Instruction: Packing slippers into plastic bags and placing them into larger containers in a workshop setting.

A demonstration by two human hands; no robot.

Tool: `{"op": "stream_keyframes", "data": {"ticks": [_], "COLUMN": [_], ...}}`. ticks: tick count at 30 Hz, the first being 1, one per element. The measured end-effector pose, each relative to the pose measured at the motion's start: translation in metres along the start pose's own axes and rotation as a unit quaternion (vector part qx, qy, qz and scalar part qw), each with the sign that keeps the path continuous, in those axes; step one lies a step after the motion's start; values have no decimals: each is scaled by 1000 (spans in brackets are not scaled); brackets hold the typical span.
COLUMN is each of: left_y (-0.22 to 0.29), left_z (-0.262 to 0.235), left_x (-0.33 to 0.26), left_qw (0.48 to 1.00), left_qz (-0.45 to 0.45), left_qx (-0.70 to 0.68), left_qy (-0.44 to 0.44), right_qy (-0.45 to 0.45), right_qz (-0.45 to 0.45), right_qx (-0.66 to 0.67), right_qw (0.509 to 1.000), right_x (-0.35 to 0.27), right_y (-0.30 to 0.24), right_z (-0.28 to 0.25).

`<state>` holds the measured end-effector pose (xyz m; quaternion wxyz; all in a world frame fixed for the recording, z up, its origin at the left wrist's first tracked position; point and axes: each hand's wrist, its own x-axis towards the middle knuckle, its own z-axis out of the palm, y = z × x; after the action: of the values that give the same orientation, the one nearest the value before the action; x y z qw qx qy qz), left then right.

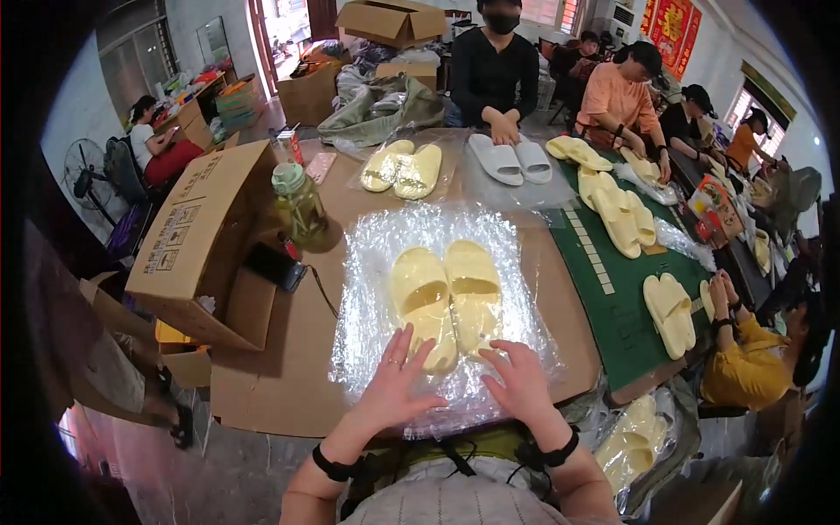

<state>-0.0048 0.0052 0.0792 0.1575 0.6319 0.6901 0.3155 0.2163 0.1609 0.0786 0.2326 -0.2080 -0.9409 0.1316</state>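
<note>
Slippers in front: two, pale yellow [420, 273], side by side in the middle of the clear plastic sheeting, heel ends toward the wearer
Clear plastic sheeting: one glossy, crinkled spread [367, 262] on the brown table [297, 376]; its layers cannot be counted, nor can I tell whether film covers the slippers
Left hand: one [389, 389], fingers spread and thumb held well out, fingertips at the heel of the left slipper; contact with slipper or film cannot be told, nothing gripped
Right hand: one [522, 382], half open, fingers loosely curved and apart, tips beside the heel of the right slipper; nothing gripped, touch unclear
Wristbands: two, black, one [331, 465] on each wrist
Far slippers: two yellow [418, 175] and two whitish [497, 162], the latter under the hands [503, 129] of a person in black
Green mat: one [612, 341], at the right, with several yellow slippers [667, 315]
Left side: one open cardboard box [197, 236], one green-lidded bottle [302, 210], one dark phone [274, 267]
</note>
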Motion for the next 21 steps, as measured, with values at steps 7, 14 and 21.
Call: {"op": "stream_keyframes", "data": {"ticks": [7,14,21], "left_y": [-12,-31,-35], "left_z": [12,18,30], "left_x": [-3,-11,-2], "left_qw": [999,999,999], "left_qz": [-6,6,-28], "left_qx": [-9,-1,6], "left_qy": [-45,-33,-29], "right_qy": [2,-20,118], "right_qz": [100,202,84], "right_qx": [45,112,112], "right_qw": [994,973,983], "right_x": [33,40,-2], "right_y": [12,10,7], "right_z": [35,52,15]}}
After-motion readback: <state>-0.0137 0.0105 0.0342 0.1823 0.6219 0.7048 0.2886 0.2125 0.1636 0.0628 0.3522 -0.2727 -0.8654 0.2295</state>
